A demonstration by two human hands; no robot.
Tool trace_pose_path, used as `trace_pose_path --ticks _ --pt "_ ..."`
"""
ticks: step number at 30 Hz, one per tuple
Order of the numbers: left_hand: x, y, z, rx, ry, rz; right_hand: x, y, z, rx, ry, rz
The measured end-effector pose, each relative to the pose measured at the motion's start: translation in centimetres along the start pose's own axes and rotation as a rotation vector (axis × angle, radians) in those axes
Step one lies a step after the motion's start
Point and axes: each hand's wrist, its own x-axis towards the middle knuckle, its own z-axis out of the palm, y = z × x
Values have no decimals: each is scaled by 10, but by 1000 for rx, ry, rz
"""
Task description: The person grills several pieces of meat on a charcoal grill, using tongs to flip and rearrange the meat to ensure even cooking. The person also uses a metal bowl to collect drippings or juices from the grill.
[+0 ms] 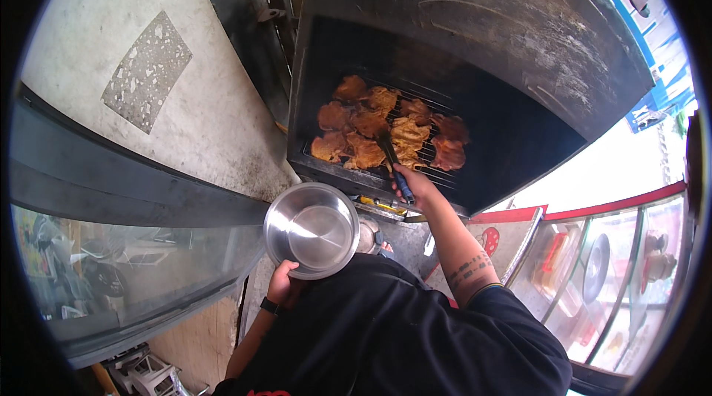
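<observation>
My right hand [415, 185] is closed round the dark handle of a pair of tongs [387, 150]. The tongs reach over the grill grate [426, 153], their tips down among several browned, marinated slices of meat [367, 125]; whether they grip a slice I cannot tell. A paler, yellowish slice [409, 136] lies just right of the tongs. Low on the left, my left hand [281, 282] holds a round steel bowl [311, 229] by its rim, tilted with its bare inside showing. The bowl sits in front of the grill's lower left corner.
A large dark metal hood [475, 18] encloses the grill above and at the sides. On the left stand a stained pale surface [215, 77] and a glass-fronted case [141, 270]. A red-edged glass display case [593, 270] with containers stands at the right.
</observation>
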Motion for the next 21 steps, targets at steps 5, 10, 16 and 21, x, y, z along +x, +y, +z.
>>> trace_pose_path --ticks 5,10,16,21 --pt "-3 -1 -2 5 25 24 -60 -7 -19 -303 22 -54" --pt "-5 5 10 23 27 15 -94 15 -52 -386 32 93" --pt "16 4 3 28 -15 -42 -49 41 -11 -291 -3 -26" --pt "17 5 0 143 29 5 -91 21 -8 -869 329 -452"
